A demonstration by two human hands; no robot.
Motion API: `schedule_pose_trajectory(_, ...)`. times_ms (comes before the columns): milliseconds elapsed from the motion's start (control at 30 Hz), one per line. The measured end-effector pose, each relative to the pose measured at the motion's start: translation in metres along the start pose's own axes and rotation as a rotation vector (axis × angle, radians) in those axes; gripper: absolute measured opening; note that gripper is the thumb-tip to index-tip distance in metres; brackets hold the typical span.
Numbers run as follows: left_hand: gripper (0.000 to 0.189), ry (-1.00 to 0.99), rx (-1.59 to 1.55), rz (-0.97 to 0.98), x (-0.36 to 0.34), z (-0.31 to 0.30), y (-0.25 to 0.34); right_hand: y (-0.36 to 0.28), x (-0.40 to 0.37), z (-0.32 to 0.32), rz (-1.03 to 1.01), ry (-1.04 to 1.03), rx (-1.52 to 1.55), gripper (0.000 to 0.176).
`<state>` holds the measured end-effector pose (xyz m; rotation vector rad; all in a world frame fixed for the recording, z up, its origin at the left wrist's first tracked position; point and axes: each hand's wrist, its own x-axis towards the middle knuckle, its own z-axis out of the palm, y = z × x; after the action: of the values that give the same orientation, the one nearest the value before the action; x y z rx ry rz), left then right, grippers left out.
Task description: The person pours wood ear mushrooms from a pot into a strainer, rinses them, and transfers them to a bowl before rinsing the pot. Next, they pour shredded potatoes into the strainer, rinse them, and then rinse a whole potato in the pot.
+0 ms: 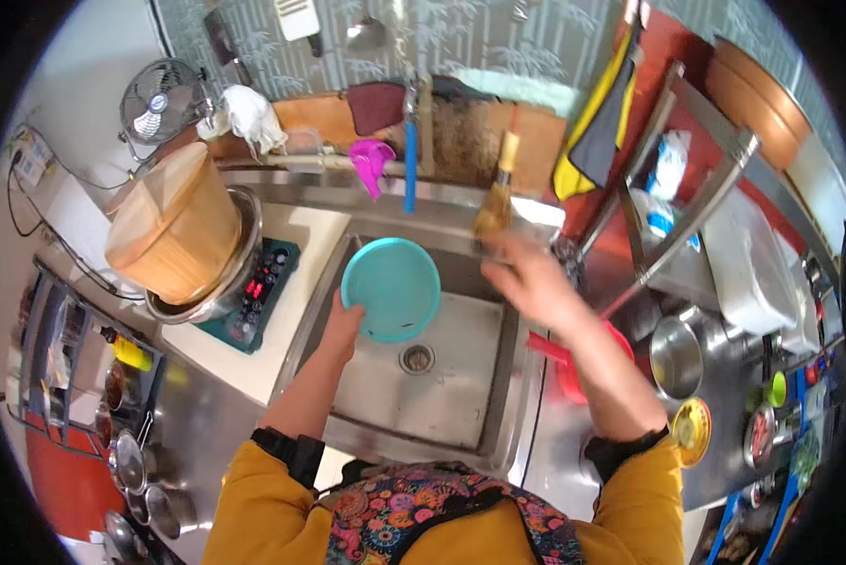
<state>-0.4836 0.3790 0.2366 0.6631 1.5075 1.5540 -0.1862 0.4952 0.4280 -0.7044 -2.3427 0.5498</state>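
Over the metal sink (451, 377), my left hand (346, 325) grips the left edge of a round teal basin (395, 287). A few small dark specks lie inside the basin near its lower rim. My right hand (527, 278) is raised above the sink's right side, blurred by motion, its fingers partly spread. Just behind it stands a bottle (496, 202) with amber contents, near the back right corner; whether the fingers touch it is not clear. The drain (416, 358) shows below the basin. A blue faucet hose (410, 160) hangs behind the sink.
At left, a wooden steamer (183, 231) sits in a metal pot on an induction cooker (258, 297) with lit red digits. Right of the sink are a red dipper (574, 363), a steel pot (675, 358), a yellow bowl (691, 433) and a metal rack (687, 217).
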Motion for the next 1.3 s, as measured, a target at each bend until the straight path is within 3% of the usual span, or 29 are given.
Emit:
schedule_pose_trajectory(133, 0.069, 0.027, -0.164, -0.038, 0.035, -0.005, 0.029, -0.011, 0.167, -0.002, 0.026, 0.146, -0.105, 0.042)
schedule_pose_trajectory(200, 0.069, -0.014, -0.083, -0.087, 0.053, -0.005, 0.041, -0.022, 0.237, 0.012, 0.121, 0.243, -0.264, 0.048)
schedule_pose_trajectory(300, 0.069, -0.056, -0.062, -0.135, 0.086, -0.006, 0.025, -0.02, 0.303, 0.037, 0.194, 0.291, -0.567, 0.059)
schedule_pose_trajectory(367, 0.067, -0.094, -0.096, -0.124, 0.116, -0.014, 0.006, 0.019, 0.331, 0.048, 0.106, 0.278, -0.481, 0.055)
schedule_pose_trajectory(433, 0.065, -0.143, -0.153, -0.091, 0.142, -0.018, -0.022, 0.045, 0.325, 0.044, -0.057, 0.457, -0.296, 0.05)
schedule_pose_trajectory(500, 0.063, -0.138, -0.21, -0.178, 0.151, -0.015, -0.031, 0.061, 0.304, 0.04, 0.134, 0.311, 0.052, 0.051)
schedule_pose_trajectory(600, 0.062, -0.2, -0.234, -0.161, 0.171, -0.011, -0.059, 0.063, 0.257, 0.064, 0.45, 0.055, 0.25, 0.051)
schedule_pose_trajectory(700, 0.061, -0.265, -0.132, -0.102, 0.176, -0.007, -0.072, 0.081, 0.226, 0.121, 0.447, -0.207, 0.427, 0.044)
schedule_pose_trajectory(767, 0.061, -0.303, -0.061, -0.104, 0.177, -0.006, -0.076, 0.088, 0.222, 0.151, 0.547, -0.162, 0.354, 0.029)
schedule_pose_trajectory(833, 0.06, -0.329, -0.026, -0.139, 0.18, -0.005, -0.081, 0.097, 0.223, 0.161, 0.492, -0.023, 0.112, 0.026)
schedule_pose_trajectory(933, 0.061, -0.222, -0.013, -0.046, 0.187, -0.006, -0.095, 0.098, 0.22, 0.167, 0.435, 0.024, 0.055, 0.026)
schedule_pose_trajectory(1133, 0.062, -0.142, -0.102, -0.002, 0.198, -0.002, -0.116, 0.08, 0.222, 0.175, 0.596, 0.03, 0.345, 0.027)
schedule_pose_trajectory(1300, 0.059, -0.073, -0.117, -0.065, 0.196, 0.007, -0.119, 0.079, 0.224, 0.17, 0.616, 0.003, 0.316, 0.025)
